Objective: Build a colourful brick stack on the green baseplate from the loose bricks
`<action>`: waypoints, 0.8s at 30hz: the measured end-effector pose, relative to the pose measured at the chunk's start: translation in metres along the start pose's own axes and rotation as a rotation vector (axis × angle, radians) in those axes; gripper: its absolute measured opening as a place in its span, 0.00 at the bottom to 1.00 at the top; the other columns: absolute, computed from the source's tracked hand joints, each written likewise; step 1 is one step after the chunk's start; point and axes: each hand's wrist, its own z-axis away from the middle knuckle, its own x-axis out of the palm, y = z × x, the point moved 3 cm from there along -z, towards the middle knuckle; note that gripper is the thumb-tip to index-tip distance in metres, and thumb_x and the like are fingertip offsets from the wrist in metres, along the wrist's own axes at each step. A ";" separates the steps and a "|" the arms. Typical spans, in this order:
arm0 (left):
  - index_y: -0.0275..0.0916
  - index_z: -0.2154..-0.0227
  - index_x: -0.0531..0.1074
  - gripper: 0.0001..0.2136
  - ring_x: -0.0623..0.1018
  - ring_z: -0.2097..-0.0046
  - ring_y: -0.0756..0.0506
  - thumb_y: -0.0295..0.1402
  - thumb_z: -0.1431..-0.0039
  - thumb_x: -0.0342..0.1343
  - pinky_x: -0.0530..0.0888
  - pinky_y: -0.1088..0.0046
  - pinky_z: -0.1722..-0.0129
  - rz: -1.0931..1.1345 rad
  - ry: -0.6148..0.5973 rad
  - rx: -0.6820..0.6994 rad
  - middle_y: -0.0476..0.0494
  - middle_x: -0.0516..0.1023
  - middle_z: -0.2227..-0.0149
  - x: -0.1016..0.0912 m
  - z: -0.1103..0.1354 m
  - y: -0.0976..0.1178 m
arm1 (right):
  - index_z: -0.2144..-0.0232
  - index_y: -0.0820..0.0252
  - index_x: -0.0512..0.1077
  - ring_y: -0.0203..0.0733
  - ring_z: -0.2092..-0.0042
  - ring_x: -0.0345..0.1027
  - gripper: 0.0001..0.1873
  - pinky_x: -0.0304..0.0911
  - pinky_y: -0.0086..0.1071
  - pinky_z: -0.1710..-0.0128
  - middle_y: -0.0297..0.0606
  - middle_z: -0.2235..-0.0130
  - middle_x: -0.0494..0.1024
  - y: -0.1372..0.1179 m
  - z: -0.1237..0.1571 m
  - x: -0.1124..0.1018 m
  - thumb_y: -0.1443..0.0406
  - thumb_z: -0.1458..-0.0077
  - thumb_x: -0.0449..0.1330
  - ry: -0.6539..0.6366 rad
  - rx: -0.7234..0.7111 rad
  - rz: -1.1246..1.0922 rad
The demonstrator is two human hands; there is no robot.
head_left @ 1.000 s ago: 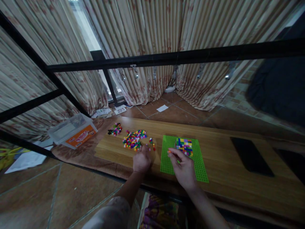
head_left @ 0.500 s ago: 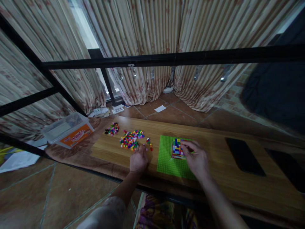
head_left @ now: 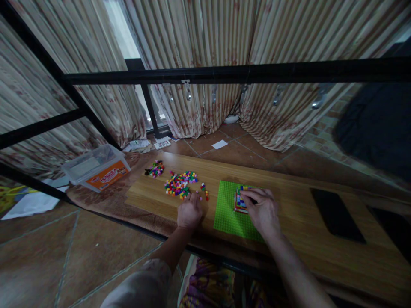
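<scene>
A green baseplate (head_left: 228, 214) lies on the wooden board. On its far part stands a block of many-coloured small bricks (head_left: 240, 202). My right hand (head_left: 263, 210) rests over that block, fingers curled down onto its top and covering most of it. My left hand (head_left: 189, 210) lies loosely curled on the board to the left of the plate, fingertips at the near edge of the big pile of loose coloured bricks (head_left: 180, 185). A few stray bricks (head_left: 204, 191) lie between pile and plate. A smaller heap of bricks (head_left: 154, 168) sits further left.
A clear plastic box with an orange label (head_left: 98, 168) stands at the left end. A black flat rectangle (head_left: 337, 211) lies on the board at the right. A black metal frame bar (head_left: 244, 72) crosses in front of striped curtains. Tiled floor lies around.
A second ago my right hand held a small orange piece above the plate's near part; it has moved onto the brick block and now presses on it. The left hand barely moved.
</scene>
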 end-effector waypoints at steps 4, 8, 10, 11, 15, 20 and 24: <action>0.41 0.59 0.68 0.12 0.76 0.57 0.45 0.34 0.34 0.39 0.67 0.72 0.62 0.013 -0.007 0.000 0.42 0.76 0.58 -0.001 0.000 0.000 | 0.71 0.54 0.79 0.45 0.62 0.68 0.13 0.62 0.40 0.58 0.38 0.66 0.80 0.001 0.000 0.001 0.58 0.44 0.56 0.029 0.011 0.021; 0.41 0.58 0.69 0.13 0.76 0.56 0.45 0.34 0.34 0.39 0.67 0.73 0.62 0.012 -0.019 -0.012 0.41 0.76 0.57 -0.001 0.000 0.000 | 0.73 0.53 0.78 0.45 0.64 0.68 0.14 0.61 0.39 0.60 0.37 0.69 0.80 -0.001 -0.001 0.000 0.57 0.44 0.55 0.034 0.034 0.050; 0.41 0.58 0.69 0.13 0.76 0.56 0.44 0.34 0.34 0.39 0.67 0.72 0.62 0.014 -0.014 -0.009 0.41 0.76 0.57 -0.001 0.000 0.000 | 0.73 0.54 0.77 0.45 0.65 0.68 0.14 0.61 0.38 0.61 0.37 0.69 0.80 -0.002 -0.001 -0.001 0.57 0.44 0.55 0.030 0.028 0.065; 0.41 0.59 0.69 0.13 0.76 0.56 0.44 0.34 0.34 0.40 0.67 0.72 0.62 0.013 -0.009 -0.005 0.41 0.76 0.58 0.000 0.000 0.000 | 0.73 0.54 0.77 0.45 0.65 0.67 0.13 0.60 0.38 0.61 0.37 0.69 0.80 -0.002 -0.001 -0.001 0.58 0.44 0.55 0.032 0.019 0.075; 0.41 0.58 0.69 0.13 0.76 0.56 0.44 0.35 0.34 0.40 0.67 0.71 0.62 0.018 0.008 0.005 0.41 0.76 0.59 0.000 0.000 0.000 | 0.72 0.56 0.77 0.45 0.64 0.66 0.13 0.59 0.39 0.60 0.39 0.67 0.79 -0.001 0.001 -0.001 0.58 0.43 0.56 0.050 -0.036 0.103; 0.41 0.57 0.68 0.13 0.76 0.57 0.44 0.35 0.34 0.39 0.67 0.72 0.64 0.018 0.013 0.001 0.42 0.76 0.58 0.001 0.000 0.000 | 0.71 0.55 0.78 0.45 0.63 0.65 0.13 0.58 0.38 0.60 0.39 0.66 0.79 0.003 0.003 0.000 0.57 0.43 0.56 0.044 -0.057 0.129; 0.41 0.56 0.68 0.13 0.76 0.56 0.44 0.34 0.34 0.38 0.67 0.72 0.63 0.010 0.006 0.006 0.42 0.76 0.58 0.002 0.000 0.000 | 0.72 0.54 0.78 0.44 0.64 0.64 0.14 0.57 0.39 0.60 0.38 0.66 0.78 0.001 0.002 0.000 0.58 0.42 0.55 0.023 -0.070 0.153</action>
